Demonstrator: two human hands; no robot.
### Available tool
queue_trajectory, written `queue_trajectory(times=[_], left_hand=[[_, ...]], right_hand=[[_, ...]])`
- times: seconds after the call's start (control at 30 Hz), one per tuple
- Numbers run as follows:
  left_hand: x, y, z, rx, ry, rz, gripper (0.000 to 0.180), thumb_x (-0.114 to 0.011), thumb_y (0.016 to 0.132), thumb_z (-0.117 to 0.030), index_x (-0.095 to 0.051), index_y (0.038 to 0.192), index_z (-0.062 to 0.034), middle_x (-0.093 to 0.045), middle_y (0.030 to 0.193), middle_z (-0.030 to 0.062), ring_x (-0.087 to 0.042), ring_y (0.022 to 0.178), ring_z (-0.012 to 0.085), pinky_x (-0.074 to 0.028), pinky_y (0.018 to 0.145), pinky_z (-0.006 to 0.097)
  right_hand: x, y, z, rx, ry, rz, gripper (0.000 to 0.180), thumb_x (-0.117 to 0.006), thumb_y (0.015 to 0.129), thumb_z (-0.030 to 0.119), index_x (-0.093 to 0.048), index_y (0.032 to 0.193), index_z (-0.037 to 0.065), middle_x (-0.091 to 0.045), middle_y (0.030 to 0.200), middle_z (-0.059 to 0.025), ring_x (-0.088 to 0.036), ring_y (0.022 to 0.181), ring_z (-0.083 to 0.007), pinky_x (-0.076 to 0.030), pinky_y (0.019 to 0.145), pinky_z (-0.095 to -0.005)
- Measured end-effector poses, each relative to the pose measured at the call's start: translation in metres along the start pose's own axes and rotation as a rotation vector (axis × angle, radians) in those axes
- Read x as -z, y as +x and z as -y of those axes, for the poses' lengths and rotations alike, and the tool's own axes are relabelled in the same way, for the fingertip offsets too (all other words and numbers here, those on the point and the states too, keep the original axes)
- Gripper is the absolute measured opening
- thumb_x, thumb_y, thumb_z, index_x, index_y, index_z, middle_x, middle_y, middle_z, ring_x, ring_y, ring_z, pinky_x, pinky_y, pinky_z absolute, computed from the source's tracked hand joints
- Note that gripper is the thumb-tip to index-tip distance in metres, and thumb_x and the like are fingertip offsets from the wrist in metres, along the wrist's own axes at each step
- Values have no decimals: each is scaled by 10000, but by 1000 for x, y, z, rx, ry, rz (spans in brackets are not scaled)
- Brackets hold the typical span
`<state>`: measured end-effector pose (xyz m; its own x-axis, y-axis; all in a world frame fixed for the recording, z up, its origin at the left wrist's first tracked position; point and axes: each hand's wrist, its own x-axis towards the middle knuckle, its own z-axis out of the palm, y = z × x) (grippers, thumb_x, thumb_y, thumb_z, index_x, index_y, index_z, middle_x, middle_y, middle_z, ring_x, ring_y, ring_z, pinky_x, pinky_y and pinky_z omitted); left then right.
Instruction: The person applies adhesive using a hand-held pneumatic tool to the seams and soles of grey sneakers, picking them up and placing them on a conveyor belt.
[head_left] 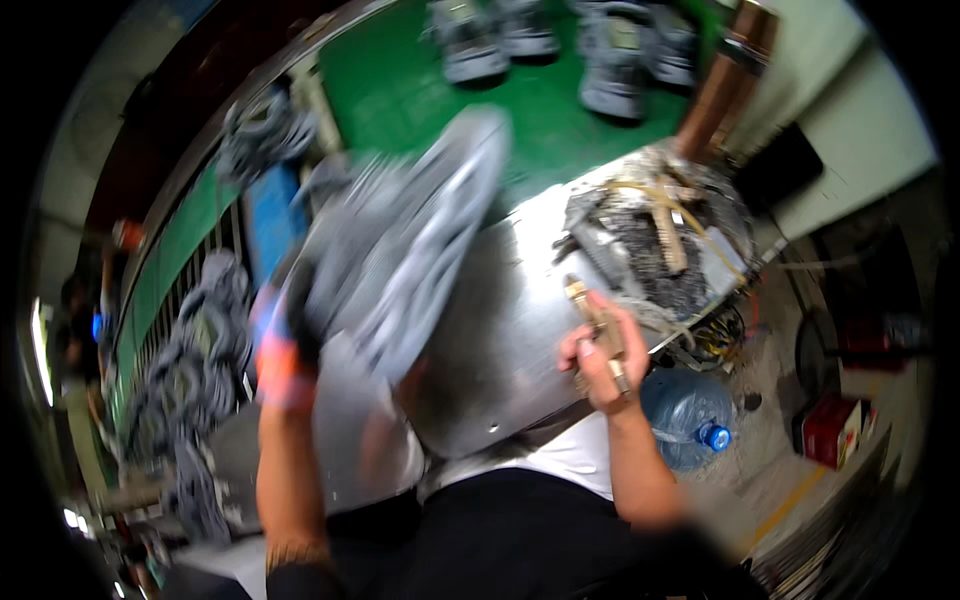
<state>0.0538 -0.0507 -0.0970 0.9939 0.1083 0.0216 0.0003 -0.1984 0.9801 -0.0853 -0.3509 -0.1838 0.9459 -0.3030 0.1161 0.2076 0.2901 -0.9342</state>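
My left hand [285,345], in a black and orange glove, grips a grey shoe [410,240] tilted above the metal worktop [480,370]. Motion smears the shoe, and whether a second one is with it I cannot tell. On the right, the fingers of my right hand [608,365] are closed around a slim brass-coloured metal tool [605,335]. Its tip points away from me, toward a cluttered heap [660,250] of dark scraps, a brush and a yellowish cord at the worktop's right end.
Several grey shoes [612,70] stand on a green surface [390,85] at the back. More grey shoes [190,370] are piled along the left. A brown cylinder [728,75] rises at the back right. Below the worktop's right edge lies a large clear blue water bottle [685,415].
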Motion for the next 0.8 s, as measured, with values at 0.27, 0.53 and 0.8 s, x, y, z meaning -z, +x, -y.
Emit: queue_trajectory(times=[0.27, 0.53, 0.8], left_hand=[[-263, 133, -39, -263, 622, 470, 517, -523, 870, -467, -587, 1163, -45, -635, 1036, 108, -610, 906, 258, -498, 814, 352], [108, 302, 2, -70, 972, 215, 721, -618, 769, -582, -542, 1310, -111, -628, 1161, 169, -638, 972, 299, -511, 869, 383], [276, 244, 130, 234, 1160, -210, 759, -654, 742, -605, -564, 1255, -54, -621, 1170, 184, -627, 1019, 290, -502, 887, 357]], right_hand=[[-8, 2, 5, 30, -131, -155, 670, -572, 840, 181, -296, 1383, -99, -525, 707, -81, -513, 563, -157, -469, 518, -276], [-10, 1, 3, 98, -192, -155, 657, -501, 854, 148, -238, 1368, -165, -501, 683, -108, -454, 537, -161, -423, 491, -268], [-3, 7, 3, 84, -238, -72, 643, -478, 890, 149, -222, 1417, -115, -490, 746, -73, -461, 596, -143, -428, 569, -257]])
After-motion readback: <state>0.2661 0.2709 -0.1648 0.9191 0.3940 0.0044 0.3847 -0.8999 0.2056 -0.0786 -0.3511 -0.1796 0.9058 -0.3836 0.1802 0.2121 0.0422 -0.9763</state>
